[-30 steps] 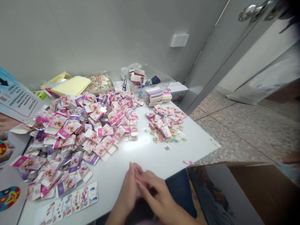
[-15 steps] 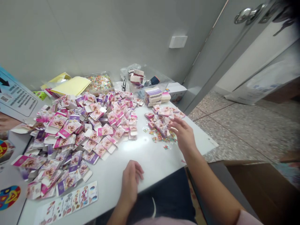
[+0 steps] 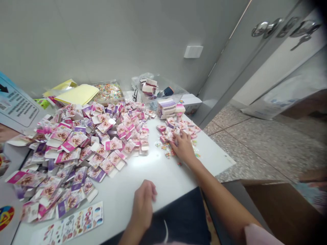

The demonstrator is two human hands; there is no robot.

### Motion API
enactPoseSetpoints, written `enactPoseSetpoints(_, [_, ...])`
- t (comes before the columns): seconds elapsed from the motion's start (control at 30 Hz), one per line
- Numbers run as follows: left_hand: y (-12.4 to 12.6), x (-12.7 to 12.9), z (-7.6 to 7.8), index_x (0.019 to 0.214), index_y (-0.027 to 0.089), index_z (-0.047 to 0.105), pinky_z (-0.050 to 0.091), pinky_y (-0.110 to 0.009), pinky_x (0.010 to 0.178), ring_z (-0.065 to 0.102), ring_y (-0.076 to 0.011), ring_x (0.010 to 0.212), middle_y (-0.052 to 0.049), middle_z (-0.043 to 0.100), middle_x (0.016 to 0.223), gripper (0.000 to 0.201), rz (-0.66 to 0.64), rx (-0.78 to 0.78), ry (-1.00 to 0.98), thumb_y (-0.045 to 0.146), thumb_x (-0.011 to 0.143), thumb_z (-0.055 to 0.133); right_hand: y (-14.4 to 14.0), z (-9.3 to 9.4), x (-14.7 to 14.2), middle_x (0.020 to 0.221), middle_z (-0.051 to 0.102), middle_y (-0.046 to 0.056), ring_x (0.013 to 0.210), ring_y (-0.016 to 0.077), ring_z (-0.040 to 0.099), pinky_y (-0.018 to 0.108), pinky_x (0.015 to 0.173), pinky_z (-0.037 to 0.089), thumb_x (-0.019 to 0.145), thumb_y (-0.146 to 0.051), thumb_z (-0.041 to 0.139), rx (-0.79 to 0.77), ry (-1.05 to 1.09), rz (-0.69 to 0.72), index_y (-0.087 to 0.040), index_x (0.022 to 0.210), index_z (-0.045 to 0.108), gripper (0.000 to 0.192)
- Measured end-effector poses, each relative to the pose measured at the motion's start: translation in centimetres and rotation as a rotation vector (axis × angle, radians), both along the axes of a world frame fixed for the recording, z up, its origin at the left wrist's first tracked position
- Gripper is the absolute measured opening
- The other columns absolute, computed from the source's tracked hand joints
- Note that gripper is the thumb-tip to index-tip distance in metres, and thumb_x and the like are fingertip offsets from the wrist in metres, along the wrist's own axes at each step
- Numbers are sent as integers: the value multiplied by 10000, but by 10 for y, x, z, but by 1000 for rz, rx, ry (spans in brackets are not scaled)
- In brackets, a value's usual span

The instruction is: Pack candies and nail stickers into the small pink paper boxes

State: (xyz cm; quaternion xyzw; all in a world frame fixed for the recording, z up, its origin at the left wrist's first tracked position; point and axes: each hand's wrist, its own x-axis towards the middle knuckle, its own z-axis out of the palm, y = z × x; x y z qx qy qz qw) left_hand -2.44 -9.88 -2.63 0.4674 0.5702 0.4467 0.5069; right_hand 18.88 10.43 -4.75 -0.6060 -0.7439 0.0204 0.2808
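Observation:
My right hand [image 3: 183,147] reaches out over a small heap of pink packets [image 3: 178,128] and loose coloured beads [image 3: 167,154] at the right of the white table [image 3: 158,173]. Its fingers rest on the packets; whether it grips one is hidden. My left hand [image 3: 143,206] lies loosely curled at the near table edge, holding nothing that I can see. A large spread of flat pink and purple cartons [image 3: 84,146] covers the table's left and middle.
A sticker sheet [image 3: 68,223] lies at the near left. At the back stand a clear tub [image 3: 163,90] with small boxes, a tray of coloured beads [image 3: 108,90], yellow paper [image 3: 76,93] and stacked packets [image 3: 168,106]. A door [image 3: 255,58] stands right; a cardboard box [image 3: 281,207] near right.
My hands were together at the near edge; the right hand has reached out to the small packet heap and settled on it. The left hand has stayed at the edge.

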Motion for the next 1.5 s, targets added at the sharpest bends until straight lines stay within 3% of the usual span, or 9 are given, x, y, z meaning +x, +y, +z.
enactPoseSetpoints(0.27, [-1, -1, 0, 822, 176, 568, 374, -288, 610, 496, -151, 606, -34, 576, 709, 480, -10, 24, 9, 525, 992, 284, 33, 12, 10, 1443, 365, 174, 1208, 323, 532, 457, 986, 483, 825, -398, 634, -2, 87, 44, -171, 1184, 629, 424])
enactPoseSetpoints(0.5, [-1, 1, 5, 810, 180, 575, 375, -285, 604, 491, -155, 598, -33, 575, 698, 481, -2, 13, 13, 545, 979, 311, 103, 38, 2, 1396, 427, 178, 1198, 330, 533, 457, 1021, 450, 804, -364, 676, -2, 58, 127, -156, 1202, 633, 451])
enactPoseSetpoints(0.6, [-2, 2, 9, 811, 184, 575, 376, -288, 610, 493, -160, 606, -32, 571, 700, 481, -7, 9, 21, 550, 976, 309, 116, 47, -6, 1474, 378, 166, 1290, 368, 422, 526, 1077, 370, 832, -267, 624, 12, 13, 161, -161, 1292, 585, 473])
enactPoseSetpoints(0.73, [-2, 2, 9, 819, 189, 576, 379, -293, 621, 492, -165, 610, -31, 570, 699, 480, -11, 12, 37, 548, 977, 300, 104, 53, -5, 1512, 372, 117, 1321, 364, 347, 566, 1112, 276, 858, -185, 531, -1, -84, 271, -193, 1304, 585, 449])
enactPoseSetpoints(0.9, [0, 2, 8, 814, 198, 568, 383, -299, 637, 499, -176, 640, -33, 573, 705, 456, -49, 24, 99, 535, 978, 308, 73, 45, 4, 1423, 500, 91, 1308, 415, 353, 620, 1042, 309, 713, -251, 718, -139, -246, 486, -298, 1196, 672, 488])
enactPoseSetpoints(0.97, [1, 2, 8, 818, 198, 563, 384, -301, 641, 500, -176, 644, -33, 575, 711, 447, -64, 22, 113, 529, 979, 309, 70, 40, 3, 1436, 479, 118, 1321, 432, 324, 635, 1038, 294, 731, -242, 704, -139, -270, 498, -255, 1117, 709, 387])
enactPoseSetpoints(1.13, [1, 2, 9, 809, 197, 559, 393, -304, 658, 506, -178, 662, -33, 575, 720, 442, -61, 21, 95, 523, 979, 315, 87, 38, -4, 1334, 560, 109, 1218, 324, 439, 495, 1011, 389, 825, -188, 594, -67, -251, 511, -201, 971, 721, 194])
enactPoseSetpoints(1.3, [2, 3, 9, 809, 200, 551, 393, -304, 647, 506, -175, 641, -31, 575, 716, 448, -37, 0, 81, 531, 979, 301, 108, 39, -4, 1140, 632, 149, 1072, 296, 510, 460, 965, 415, 893, -135, 450, 26, -193, 425, -148, 953, 698, 255])
enactPoseSetpoints(1.5, [21, 9, 21, 798, 218, 539, 432, -329, 675, 562, -201, 680, -32, 598, 729, 357, -106, -71, 292, 516, 946, 408, 95, 40, 0, 1207, 602, 149, 1130, 309, 481, 474, 997, 388, 918, -191, 450, 48, -203, 426, -157, 1055, 688, 277])
